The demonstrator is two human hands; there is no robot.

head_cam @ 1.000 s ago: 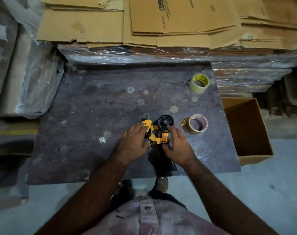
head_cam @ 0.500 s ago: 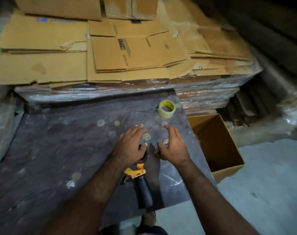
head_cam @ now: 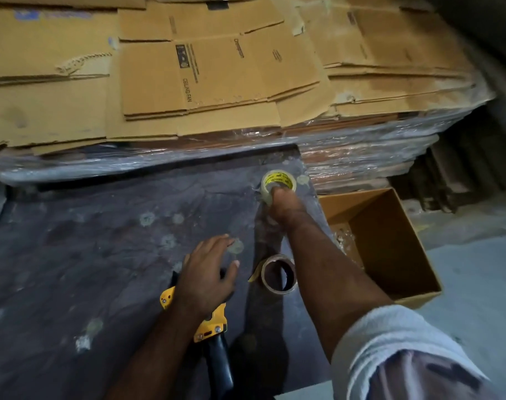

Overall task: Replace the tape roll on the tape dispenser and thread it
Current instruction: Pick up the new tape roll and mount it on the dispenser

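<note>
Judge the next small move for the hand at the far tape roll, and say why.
Probably close the right hand on the new tape roll and carry it back to the tape dispenser. The hand is at the roll's near edge, though its grip is unclear. The left hand rests with straight fingers on the dispenser, and the nearly spent roll lies off it on the table.

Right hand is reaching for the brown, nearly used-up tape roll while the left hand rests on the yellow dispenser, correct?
Not quite. In the head view the right hand is at the full clear tape roll with the yellow-printed core at the table's far edge; the brown near-empty roll lies untouched. The left hand does rest on the yellow dispenser.
</note>
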